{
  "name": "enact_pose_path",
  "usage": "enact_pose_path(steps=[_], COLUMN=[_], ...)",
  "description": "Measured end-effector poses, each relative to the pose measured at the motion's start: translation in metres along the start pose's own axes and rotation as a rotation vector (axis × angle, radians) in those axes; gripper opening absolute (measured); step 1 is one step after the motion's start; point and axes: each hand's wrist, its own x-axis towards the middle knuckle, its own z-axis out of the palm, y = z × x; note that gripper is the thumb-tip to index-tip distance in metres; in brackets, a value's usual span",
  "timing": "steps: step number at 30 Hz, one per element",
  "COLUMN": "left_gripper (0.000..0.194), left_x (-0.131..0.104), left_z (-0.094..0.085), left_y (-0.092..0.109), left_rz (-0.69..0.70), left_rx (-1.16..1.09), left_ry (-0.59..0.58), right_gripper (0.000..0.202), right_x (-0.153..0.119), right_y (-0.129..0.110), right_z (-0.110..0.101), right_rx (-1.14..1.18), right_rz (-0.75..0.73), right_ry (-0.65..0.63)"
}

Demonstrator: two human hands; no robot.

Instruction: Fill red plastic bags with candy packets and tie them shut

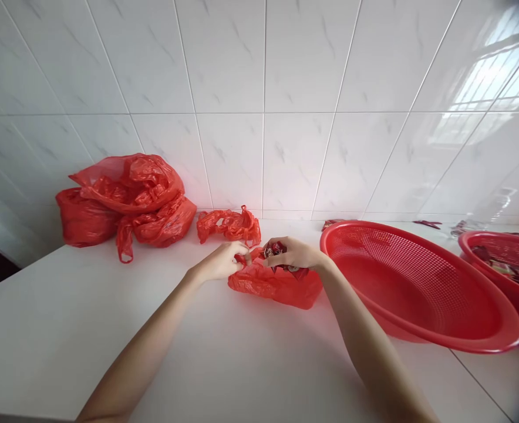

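Note:
A thin red plastic bag (277, 288) lies on the white table in front of me. My left hand (224, 260) pinches the bag's edge at its upper left. Over the bag, my right hand (292, 254) is closed around several small dark red wrapped packets (275, 249); some stick out below the fingers. The fingertips of both hands are close together near the bag's mouth. Just behind them sits another crumpled red bag (231, 226).
A large red perforated basket (396, 282) stands at the right, close to my right forearm. Beyond it, a second red basket (501, 258) holds wrapped packets. Full red bags (131, 202) are piled at the back left against the tiled wall (231, 158).

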Motion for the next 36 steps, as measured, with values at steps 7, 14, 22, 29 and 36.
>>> enact_pose_path(steps=[7,14,22,29,36], left_gripper=[0.035,0.053,0.06,0.02,0.04], left_x=[-0.001,-0.004,-0.012,-0.013,-0.019], left_z=[-0.004,0.001,0.0,0.014,0.022], left_y=[0.003,0.002,0.014,0.044,0.043], left_rz=[-0.05,-0.002,0.053,0.199,0.304], left_rx=[0.054,0.087,0.255,0.365,0.371], left_ry=[-0.078,-0.182,-0.08,-0.059,-0.195], right_gripper=[0.04,0.058,0.059,0.063,0.063], right_x=[0.002,0.006,0.008,0.011,0.006], right_y=[0.011,0.021,0.021,0.027,0.022], right_z=[-0.002,0.001,0.001,-0.001,-0.005], right_rx=[-0.144,-0.214,-0.256,-0.427,-0.369], right_rz=[0.099,0.138,0.118,0.166,0.223], right_ry=[0.006,0.057,0.021,-0.004,-0.006])
